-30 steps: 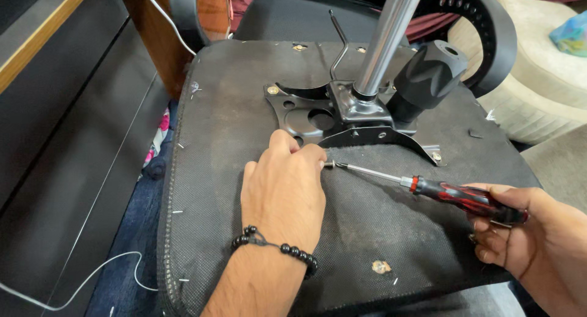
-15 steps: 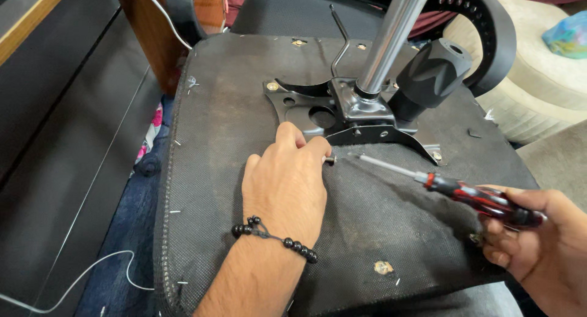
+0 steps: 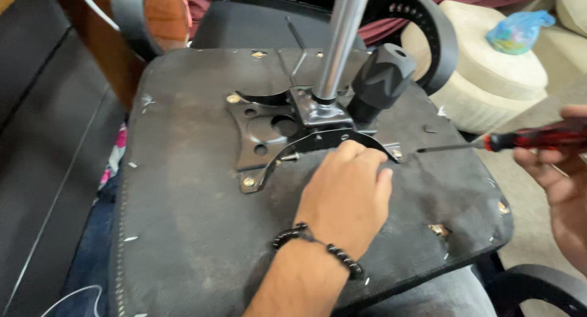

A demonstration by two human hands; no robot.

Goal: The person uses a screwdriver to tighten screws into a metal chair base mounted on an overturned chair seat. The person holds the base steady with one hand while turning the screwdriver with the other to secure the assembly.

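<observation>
An upturned office chair seat [image 3: 183, 231], covered in dark fabric, fills the near middle. The left hand [image 3: 345, 197], a beaded bracelet [image 3: 318, 249] at its wrist, lies palm down on the seat with fingers curled loosely, holding nothing; its fingertips touch the near edge of the black metal mounting plate [image 3: 269, 133]. A loose bolt [image 3: 289, 157] lies just left of those fingertips. From the plate rises the chrome gas cylinder [image 3: 339, 41], a black tension knob [image 3: 379, 78] beside it. At the right edge the right hand [image 3: 559, 170] grips a red-and-black screwdriver [image 3: 520, 139], its tip seemingly above the seat.
</observation>
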